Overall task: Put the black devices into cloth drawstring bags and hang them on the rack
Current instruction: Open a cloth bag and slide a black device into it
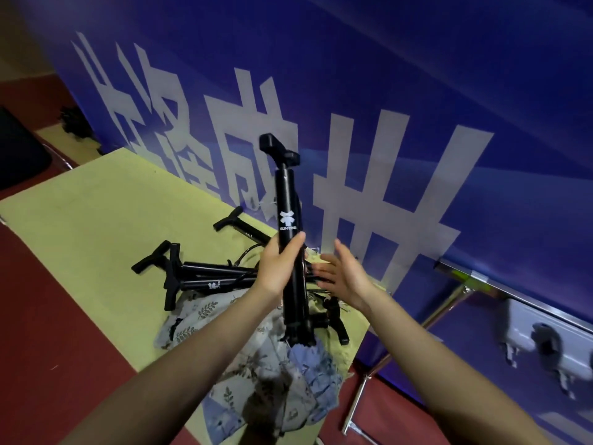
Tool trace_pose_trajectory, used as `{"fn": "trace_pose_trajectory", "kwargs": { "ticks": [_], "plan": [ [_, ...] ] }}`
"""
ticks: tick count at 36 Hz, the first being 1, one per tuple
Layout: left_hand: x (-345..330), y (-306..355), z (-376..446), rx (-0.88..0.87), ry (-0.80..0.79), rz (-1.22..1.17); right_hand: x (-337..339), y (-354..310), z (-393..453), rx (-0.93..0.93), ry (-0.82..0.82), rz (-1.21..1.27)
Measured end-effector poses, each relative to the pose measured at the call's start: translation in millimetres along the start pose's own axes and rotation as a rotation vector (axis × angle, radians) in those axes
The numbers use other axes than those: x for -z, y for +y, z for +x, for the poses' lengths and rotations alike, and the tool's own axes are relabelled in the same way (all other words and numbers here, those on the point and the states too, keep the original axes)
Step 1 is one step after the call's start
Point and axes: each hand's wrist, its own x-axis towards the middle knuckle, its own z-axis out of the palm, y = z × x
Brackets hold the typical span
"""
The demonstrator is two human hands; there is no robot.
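Above the table (80, 220), left hand (279, 268) grips a black device (287, 203), its foot hiding among cloth bags (256, 364); right hand (343, 274) open, blurred.

Matt black device (287, 203), leaf-printed cloth bags (256, 358), shiny metal rack (446, 309)

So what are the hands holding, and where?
The left hand grips the upright black tube-shaped device around its middle; the right hand is open, holding nothing.
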Motion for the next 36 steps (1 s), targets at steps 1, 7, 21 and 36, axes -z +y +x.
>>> {"fn": "trace_pose_trajectory", "kwargs": {
  "ticks": [1, 7, 21, 36],
  "plan": [
    [-1.7, -3.1, -1.4, 0.013, -0.022, 0.013, -7.3, -8.8, -0.4, 0.005, -0.057, 0.053],
    [-5.9, -14.7, -11.5, 0.229, -0.053, -0.034, -29.7, -42.3, -0.1, 0.134, -0.167, 0.194],
    [12.6, -33.6, -27.8, 0.246, -0.102, -0.181, -8.4, -40.0, -1.7, 0.315, -0.042, 0.117],
    [3.8, -9.8, -18.3, 0.263, -0.032, -0.012, -20.3, -70.2, -11.1, 0.464, 0.068, -0.221]
  ]
}}
